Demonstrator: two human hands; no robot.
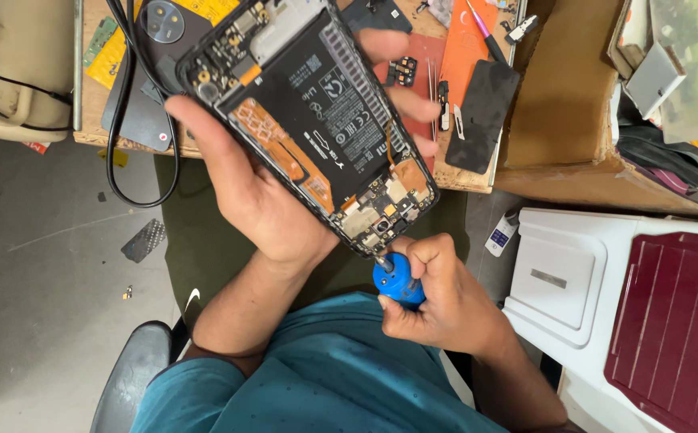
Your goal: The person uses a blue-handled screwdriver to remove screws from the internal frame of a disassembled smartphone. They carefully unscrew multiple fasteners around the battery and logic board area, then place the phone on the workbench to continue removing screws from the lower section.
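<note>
Left hand (256, 188) grips the opened phone (309, 120) from underneath, fingertips poking out at 3 o'clock. Right hand (445, 301) is closed round a blue screwdriver (398, 281), tip at the phone's 6 o'clock corner; the screw itself is too small to see

An opened phone (317, 120), back cover off, lies tilted in the left hand (244, 192), its black battery, orange flex cable and circuit boards exposed. A blue-handled screwdriver (398, 280), gripped in the right hand (445, 301), meets the phone's lower corner.
</note>
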